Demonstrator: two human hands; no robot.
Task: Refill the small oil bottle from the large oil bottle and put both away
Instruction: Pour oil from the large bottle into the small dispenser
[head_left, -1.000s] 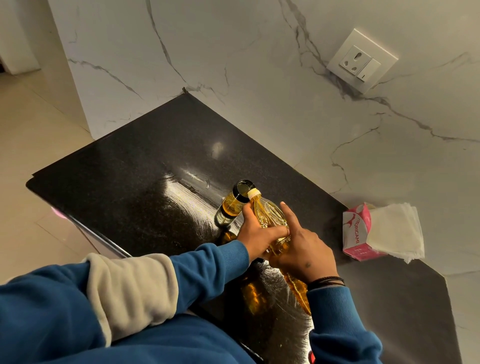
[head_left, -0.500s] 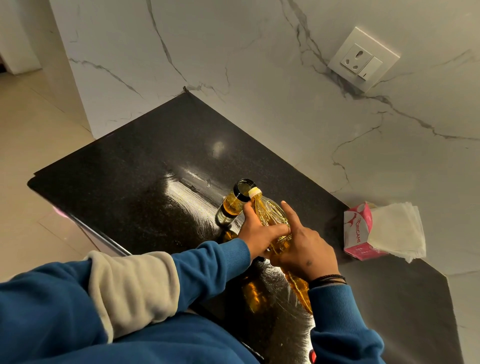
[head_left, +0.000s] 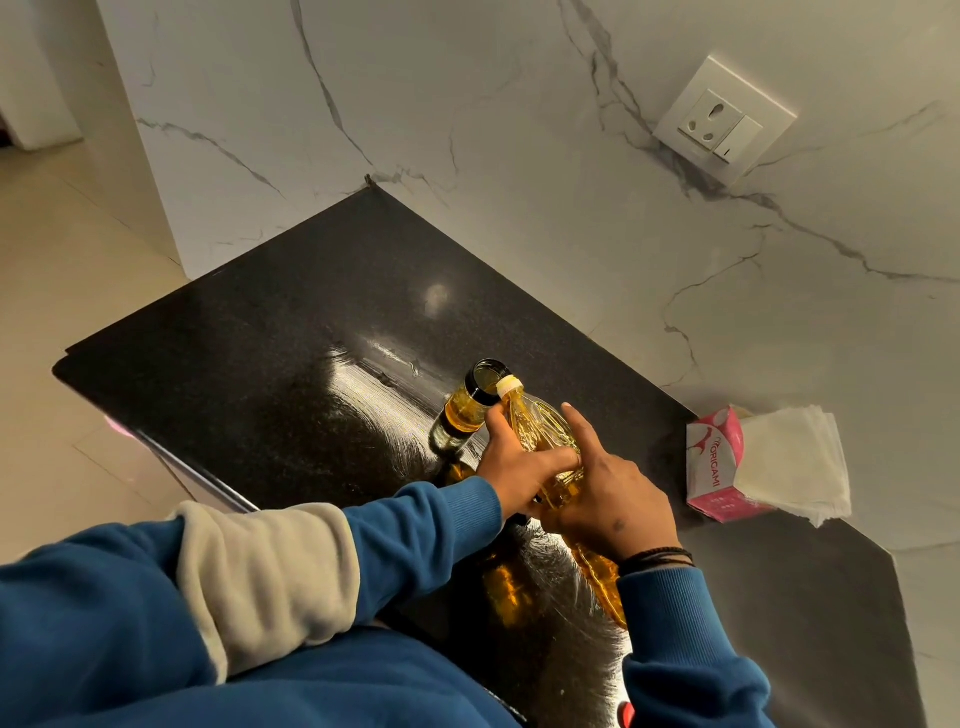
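A small glass oil bottle (head_left: 464, 410) with a dark open rim stands on the black counter (head_left: 291, 332), partly filled with golden oil. The large clear oil bottle (head_left: 537, 431) is tilted over it, its pale spout at the small bottle's mouth. My left hand (head_left: 519, 462) grips the large bottle from the left. My right hand (head_left: 608, 483) holds its body from the right, forefinger stretched along it. The large bottle's lower part (head_left: 605, 582) shows below my right wrist.
A pink tissue box (head_left: 714, 465) with white tissues (head_left: 792, 460) spilling out lies on the counter to the right. A marble wall with a socket (head_left: 724, 122) rises behind. The counter's left edge drops to a tiled floor (head_left: 62, 322).
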